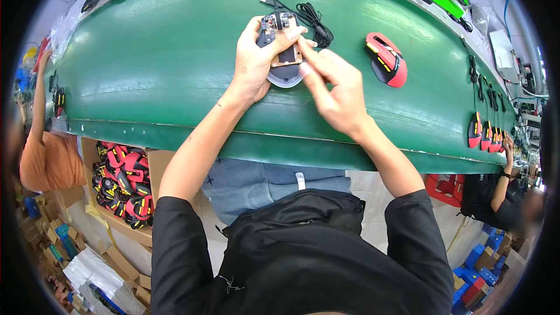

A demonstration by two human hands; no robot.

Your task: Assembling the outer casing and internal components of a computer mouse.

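Over the green table I hold an open computer mouse base (285, 77) with a brown circuit board (279, 62) and a scroll wheel exposed on it. My left hand (252, 64) is wrapped round its left side, thumb lying across the board. At the right edge of the base, the bent fingers and thumb of my right hand (338, 87) grip close to the board. Whether something small sits between them is hidden. A black coiled cable (315, 23) with a plug lies just beyond the mouse base. To the right rests a red and black mouse top cover (387, 60) with yellow accents.
A cardboard box (162, 166) of red and black mouse covers stands below the table's left front edge. Several red mice (475, 131) with cables lie at the far right, where a co-worker's hand (508, 149) reaches. Another person's arm (39, 99) is at the left.
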